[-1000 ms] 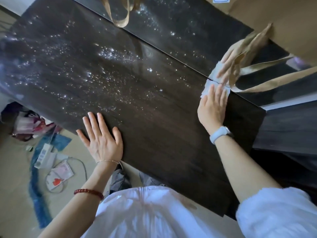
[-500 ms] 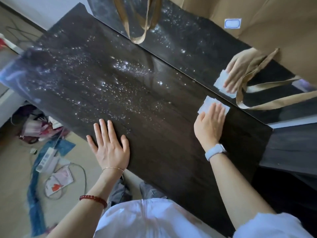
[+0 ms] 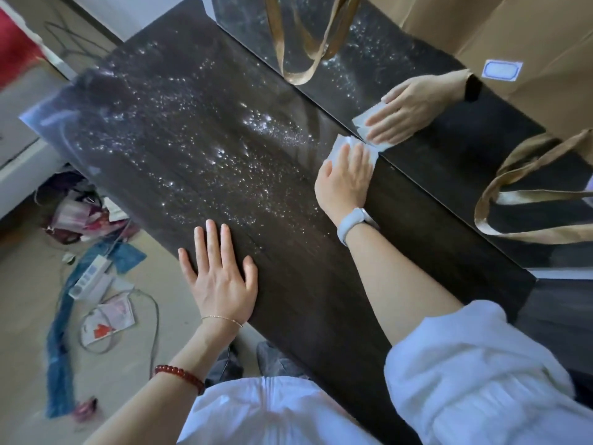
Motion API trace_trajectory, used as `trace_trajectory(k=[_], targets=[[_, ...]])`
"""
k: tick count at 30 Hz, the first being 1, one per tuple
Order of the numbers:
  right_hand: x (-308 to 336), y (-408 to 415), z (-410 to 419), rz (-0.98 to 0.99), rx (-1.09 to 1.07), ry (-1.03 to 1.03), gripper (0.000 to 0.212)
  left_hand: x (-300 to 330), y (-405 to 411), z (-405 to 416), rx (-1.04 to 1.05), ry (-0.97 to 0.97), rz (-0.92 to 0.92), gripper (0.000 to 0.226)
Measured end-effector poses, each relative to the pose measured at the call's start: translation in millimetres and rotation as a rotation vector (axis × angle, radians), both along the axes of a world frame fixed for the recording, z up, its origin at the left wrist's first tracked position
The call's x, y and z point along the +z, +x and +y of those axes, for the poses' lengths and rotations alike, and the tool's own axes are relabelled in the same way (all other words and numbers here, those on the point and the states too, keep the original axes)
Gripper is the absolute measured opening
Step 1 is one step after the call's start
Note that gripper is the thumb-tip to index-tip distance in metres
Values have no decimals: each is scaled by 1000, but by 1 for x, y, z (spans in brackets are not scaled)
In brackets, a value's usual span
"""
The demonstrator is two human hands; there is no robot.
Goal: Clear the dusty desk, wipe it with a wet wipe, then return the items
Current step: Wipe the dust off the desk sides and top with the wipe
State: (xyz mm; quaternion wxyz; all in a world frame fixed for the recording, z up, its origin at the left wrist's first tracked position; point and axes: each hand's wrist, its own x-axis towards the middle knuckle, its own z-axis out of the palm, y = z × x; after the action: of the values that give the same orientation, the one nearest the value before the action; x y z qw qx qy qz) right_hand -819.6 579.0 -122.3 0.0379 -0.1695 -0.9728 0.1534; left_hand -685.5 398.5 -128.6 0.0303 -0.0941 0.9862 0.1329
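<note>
A dark wooden desk (image 3: 167,130) runs diagonally through the head view, its left and middle parts speckled with glinting dust. My right hand (image 3: 348,178) lies flat on a white wet wipe (image 3: 340,149), pressing it to the desk right at the back edge, where a glossy dark panel mirrors the hand and wipe. My left hand (image 3: 221,277) rests flat on the desk's near edge, fingers spread, holding nothing.
Brown paper bags (image 3: 513,40) with gold ribbon handles (image 3: 529,187) show at the back right, partly as reflections. On the floor at the left lie a power strip (image 3: 90,277), cables, blue cloth and papers (image 3: 106,319).
My right hand has slid the wipe left along the desk's back edge, after a short pull toward me. The left hand stays planted. The camera view has shifted.
</note>
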Motion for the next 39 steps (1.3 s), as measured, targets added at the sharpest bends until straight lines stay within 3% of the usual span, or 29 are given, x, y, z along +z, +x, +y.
trace_trajectory(k=[3,6,12,15,17,22,26,30,35,39], targets=[[-3,-23,0,-68,195,12,50,0,0,-1,-5,-9,0,63],[-6,-9,22,-69,213,-10,48,-1,0,0,-5,1,3,64],[5,82,82,-39,-158,7,50,-1,0,0,0,15,4,64],[10,90,86,-63,-380,-25,50,-1,0,0,-6,16,1,64],[10,80,78,-67,-417,-4,48,-1,0,0,-4,13,-3,64],[10,30,41,45,-272,-7,46,0,1,0,-1,15,-3,64],[5,-7,8,21,-2,14,56,-1,1,0,3,14,11,63],[6,-1,14,-63,87,-3,50,-2,0,1,4,4,4,64],[8,71,69,-73,-72,-14,47,-1,1,0,-2,1,-15,64],[11,131,119,-86,-289,45,66,1,2,1,-2,19,-14,66]])
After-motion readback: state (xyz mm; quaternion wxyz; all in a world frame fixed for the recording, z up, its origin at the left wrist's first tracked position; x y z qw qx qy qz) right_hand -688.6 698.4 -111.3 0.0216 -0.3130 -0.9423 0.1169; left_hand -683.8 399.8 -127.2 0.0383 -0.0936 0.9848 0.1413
